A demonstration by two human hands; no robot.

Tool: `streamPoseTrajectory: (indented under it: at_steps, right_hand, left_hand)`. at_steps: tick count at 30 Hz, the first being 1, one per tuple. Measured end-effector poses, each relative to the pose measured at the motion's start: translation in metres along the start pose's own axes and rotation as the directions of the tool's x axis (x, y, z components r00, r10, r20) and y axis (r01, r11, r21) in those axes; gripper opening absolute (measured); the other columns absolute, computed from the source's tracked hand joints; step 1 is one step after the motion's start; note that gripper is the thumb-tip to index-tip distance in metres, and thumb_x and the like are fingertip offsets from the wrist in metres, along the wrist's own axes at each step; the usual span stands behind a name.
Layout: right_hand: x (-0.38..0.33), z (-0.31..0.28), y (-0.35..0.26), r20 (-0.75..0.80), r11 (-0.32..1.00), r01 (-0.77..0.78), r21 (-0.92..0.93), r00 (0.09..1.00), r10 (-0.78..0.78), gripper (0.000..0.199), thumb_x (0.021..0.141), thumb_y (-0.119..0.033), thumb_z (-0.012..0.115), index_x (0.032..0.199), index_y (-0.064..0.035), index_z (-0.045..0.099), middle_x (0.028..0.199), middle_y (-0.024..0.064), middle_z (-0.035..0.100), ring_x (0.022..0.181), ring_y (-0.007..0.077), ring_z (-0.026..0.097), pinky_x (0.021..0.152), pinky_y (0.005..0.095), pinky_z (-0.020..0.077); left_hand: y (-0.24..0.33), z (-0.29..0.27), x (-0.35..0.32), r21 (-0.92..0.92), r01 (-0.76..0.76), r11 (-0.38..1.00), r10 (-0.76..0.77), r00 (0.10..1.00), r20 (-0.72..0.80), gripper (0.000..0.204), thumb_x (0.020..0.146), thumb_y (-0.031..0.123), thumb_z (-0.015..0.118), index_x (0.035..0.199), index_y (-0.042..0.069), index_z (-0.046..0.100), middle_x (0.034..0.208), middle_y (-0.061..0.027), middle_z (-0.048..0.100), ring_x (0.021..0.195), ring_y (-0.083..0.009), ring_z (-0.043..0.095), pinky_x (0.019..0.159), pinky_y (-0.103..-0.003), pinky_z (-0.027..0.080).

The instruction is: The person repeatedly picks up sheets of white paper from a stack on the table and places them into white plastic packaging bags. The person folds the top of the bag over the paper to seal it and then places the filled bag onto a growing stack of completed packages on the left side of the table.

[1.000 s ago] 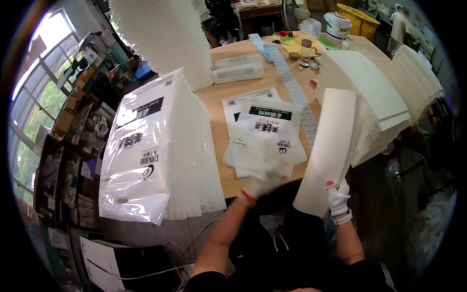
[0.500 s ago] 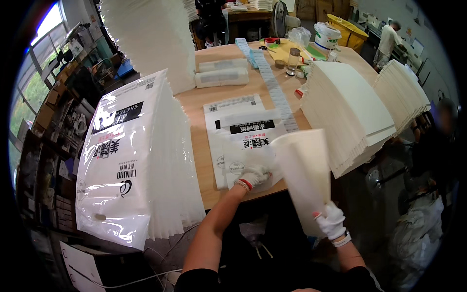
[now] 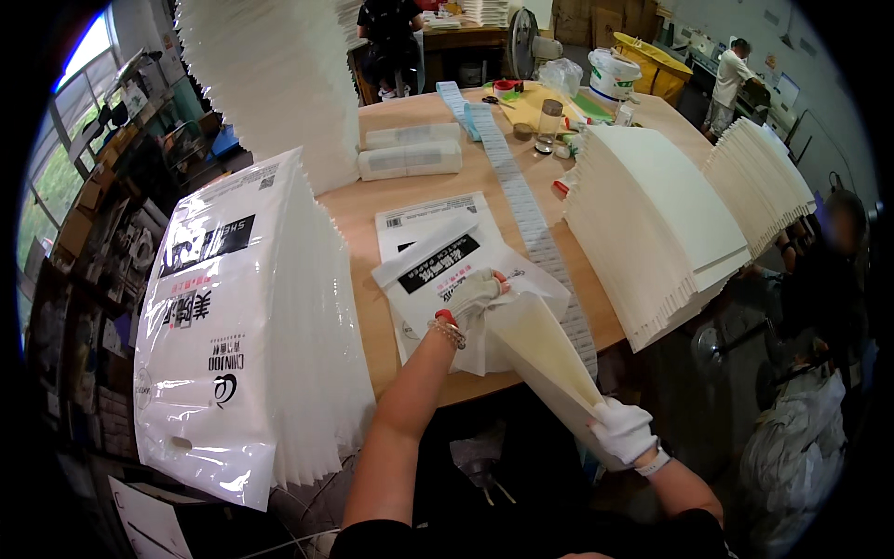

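Observation:
My left hand (image 3: 475, 296), in a white glove with bare fingertips, grips a clear printed plastic bag (image 3: 438, 265) by its near part. The bag is skewed and partly lifted over more flat printed bags (image 3: 400, 214) on the table. In my right hand (image 3: 622, 430), also gloved, is a curved sheaf of cream paper (image 3: 545, 349), closed in at its near end. The sheaf's far end meets the bag beside my left fingers. How far it reaches inside is hard to make out.
A tall stack of filled printed bags (image 3: 209, 307) stands on the left. Paper stacks (image 3: 661, 200) rise on the right. Rolled bags (image 3: 410, 160), a label strip (image 3: 526, 205), a jar (image 3: 549, 121) and scissors (image 3: 494, 101) lie farther back. Two people work in the background.
My left hand has raised and turned the top bag on the pile. My right hand has lowered the paper, swinging its far end left to the bag's near side.

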State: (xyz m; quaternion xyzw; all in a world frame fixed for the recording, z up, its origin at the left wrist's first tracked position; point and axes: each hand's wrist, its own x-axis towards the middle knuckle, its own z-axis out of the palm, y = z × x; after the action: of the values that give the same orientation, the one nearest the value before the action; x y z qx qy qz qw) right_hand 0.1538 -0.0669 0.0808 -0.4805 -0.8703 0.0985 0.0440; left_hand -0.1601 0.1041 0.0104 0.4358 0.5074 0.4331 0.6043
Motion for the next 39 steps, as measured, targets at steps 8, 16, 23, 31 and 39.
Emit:
streamPoseTrajectory:
  at_steps: [8, 16, 23, 31, 39]
  right_hand:
    - [0.090, 0.069, 0.022, 0.341, 0.944, -0.301, -0.132, 0.881, 0.329, 0.051, 0.074, -0.045, 0.063, 0.106, -0.0072, 0.050, 0.096, 0.0129, 0.058, 0.083, 0.0349, 0.060, 0.071, 0.0421, 0.0483]
    - [0.146, 0.165, 0.037, -0.085, 0.643, -0.460, 0.613, 0.770, 0.632, 0.040, 0.090, -0.026, 0.039, 0.124, -0.0063, 0.036, 0.112, 0.0243, 0.053, 0.099, 0.0388, 0.052, 0.085, 0.0441, 0.0398]
    - [0.145, 0.089, 0.029, 0.156, 0.840, -0.478, 0.257, 0.878, 0.452, 0.047, 0.089, -0.024, 0.036, 0.131, -0.0032, 0.029, 0.100, 0.0283, 0.057, 0.090, 0.0449, 0.054, 0.080, 0.0474, 0.0413]
    - [-0.028, 0.076, -0.024, 0.555, 0.763, -0.572, 0.299, 0.755, 0.349, 0.064, 0.086, -0.014, 0.042, 0.142, -0.0058, 0.012, 0.089, 0.0259, 0.060, 0.079, 0.0395, 0.059, 0.070, 0.0443, 0.0468]
    - [-0.107, 0.081, -0.028, 0.219, 0.949, -0.072, 0.307, 0.976, 0.003, 0.056, 0.086, -0.012, 0.043, 0.139, -0.0068, 0.026, 0.074, 0.0175, 0.060, 0.064, 0.0333, 0.059, 0.056, 0.0410, 0.0472]
  left_hand:
    - [0.053, 0.139, -0.099, 0.779, -0.319, 0.539, 0.162, 0.948, 0.276, 0.023, 0.074, 0.008, 0.058, 0.094, 0.002, 0.050, 0.089, -0.0208, 0.058, 0.086, -0.0379, 0.057, 0.072, -0.043, 0.047]
    - [-0.086, 0.055, -0.103, 0.878, -0.479, -0.001, 0.718, 0.611, 0.334, 0.043, 0.071, 0.005, 0.058, 0.113, 0.002, 0.049, 0.093, -0.0161, 0.058, 0.089, -0.0349, 0.056, 0.081, -0.040, 0.046]
    - [-0.101, -0.023, -0.127, 0.708, -0.092, 0.700, 0.515, 0.751, -0.412, 0.047, 0.072, -0.002, 0.049, 0.119, 0.001, 0.044, 0.105, -0.0159, 0.051, 0.098, -0.0310, 0.051, 0.086, -0.037, 0.041]
    - [-0.127, 0.043, -0.316, 0.495, 0.009, 0.869, 0.202, 0.907, -0.370, 0.033, 0.078, 0.009, 0.048, 0.109, -0.002, 0.051, 0.100, -0.0208, 0.053, 0.092, -0.0375, 0.050, 0.082, -0.041, 0.041]
    - [-0.138, 0.061, -0.364, -0.242, 0.039, 0.969, -0.071, 0.990, -0.125, 0.034, 0.080, 0.010, 0.052, 0.112, -0.002, 0.049, 0.091, -0.0128, 0.056, 0.074, -0.0257, 0.057, 0.064, -0.032, 0.046]
